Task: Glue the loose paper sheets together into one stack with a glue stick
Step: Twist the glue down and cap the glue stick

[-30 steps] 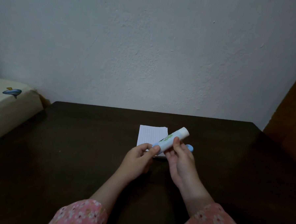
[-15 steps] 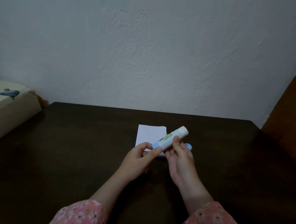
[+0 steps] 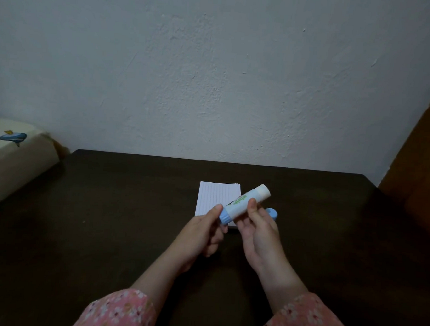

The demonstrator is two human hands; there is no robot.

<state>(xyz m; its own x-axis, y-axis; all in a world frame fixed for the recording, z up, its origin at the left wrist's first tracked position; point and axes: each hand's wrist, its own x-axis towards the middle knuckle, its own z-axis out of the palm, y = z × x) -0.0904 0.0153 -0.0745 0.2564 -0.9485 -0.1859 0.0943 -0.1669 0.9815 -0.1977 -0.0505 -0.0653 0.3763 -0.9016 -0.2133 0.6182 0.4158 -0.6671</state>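
A white glue stick with a blue base is held tilted above the table, its uncapped white tip pointing up and right. My left hand pinches the blue base between thumb and fingers. My right hand grips the tube's middle. Behind the hands, a small stack of lined white paper sheets lies flat on the dark table. The near edge of the stack is hidden by the glue stick and my fingers. A blue cap lies on the table just right of my right hand.
A cream cushion or box with a blue print sits off the table's left edge. A white wall stands right behind the table. A brown wooden panel rises at the right.
My left fingers have shifted on the blue base, as if turning it. The glue stick stays at nearly the same tilt and place.
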